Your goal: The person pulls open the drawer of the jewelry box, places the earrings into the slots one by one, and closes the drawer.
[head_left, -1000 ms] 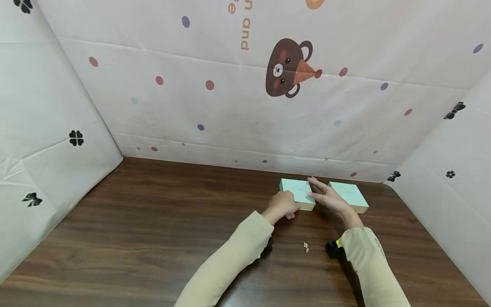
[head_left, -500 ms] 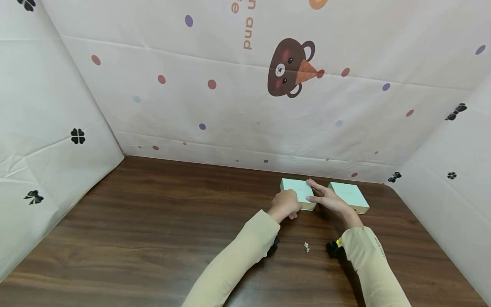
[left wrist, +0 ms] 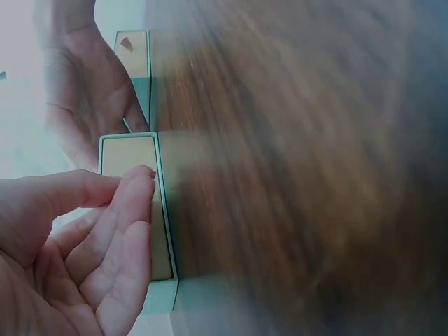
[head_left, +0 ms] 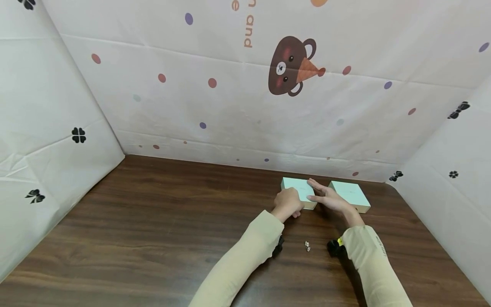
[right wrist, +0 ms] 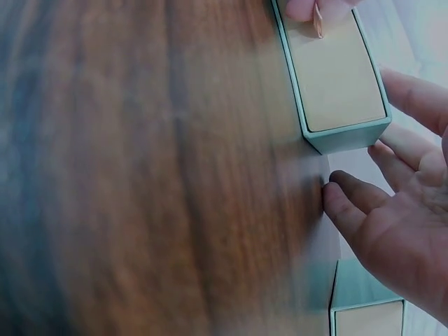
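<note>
A mint-green drawer box (head_left: 298, 186) with a beige drawer front (right wrist: 339, 77) lies near the back of the table. My left hand (head_left: 288, 201) is at this front, its thumb and index finger pinching the small brown pull tab (right wrist: 318, 22). In the left wrist view those fingers (left wrist: 136, 185) cover the tab almost wholly. On the box's right side, my right hand (head_left: 333, 200) rests its thumb and fingertips against the top and side, fingers fairly straight. The drawer front looks flush with the sleeve.
A second mint-green drawer box (head_left: 350, 194) stands just right of the right hand. Some tiny shiny pieces (head_left: 307, 246) lie on the brown wooden table (head_left: 172, 221) between the forearms. Printed white sheeting (head_left: 230, 106) walls the back and both sides.
The left forearm has swung slightly right, its hand staying at the drawer front. My right fingers have barely shifted on the box, and the drawer shows no visible movement.
</note>
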Demonstrator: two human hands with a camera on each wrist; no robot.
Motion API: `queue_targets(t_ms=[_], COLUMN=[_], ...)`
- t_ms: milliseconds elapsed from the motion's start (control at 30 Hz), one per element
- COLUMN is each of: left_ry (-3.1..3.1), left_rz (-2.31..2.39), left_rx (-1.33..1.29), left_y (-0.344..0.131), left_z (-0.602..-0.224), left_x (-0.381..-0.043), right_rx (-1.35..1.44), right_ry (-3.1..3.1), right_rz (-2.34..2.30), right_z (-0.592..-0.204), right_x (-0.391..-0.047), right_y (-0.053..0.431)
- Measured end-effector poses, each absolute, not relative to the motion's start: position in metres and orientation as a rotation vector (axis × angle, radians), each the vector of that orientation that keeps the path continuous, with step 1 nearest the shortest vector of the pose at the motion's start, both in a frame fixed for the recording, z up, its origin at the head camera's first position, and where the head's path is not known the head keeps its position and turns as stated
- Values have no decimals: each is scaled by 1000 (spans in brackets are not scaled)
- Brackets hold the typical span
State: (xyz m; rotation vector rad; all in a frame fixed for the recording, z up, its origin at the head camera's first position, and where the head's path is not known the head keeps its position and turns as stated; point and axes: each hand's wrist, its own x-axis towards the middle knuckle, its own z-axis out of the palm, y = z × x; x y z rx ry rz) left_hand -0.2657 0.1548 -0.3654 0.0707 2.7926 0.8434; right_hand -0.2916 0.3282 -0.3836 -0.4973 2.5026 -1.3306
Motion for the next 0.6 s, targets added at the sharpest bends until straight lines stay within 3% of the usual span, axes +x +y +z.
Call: queue_targets(t_ms=[600], left_ry=[2789], left_rz=[937], left_rx=[119], left_y=[149], left_z=[-368], left_x=[-260], right_rx=[-527], right_ry=[2507], right_rz=[-1308], right_z=[-381], right_x=[-291], right_y=[330])
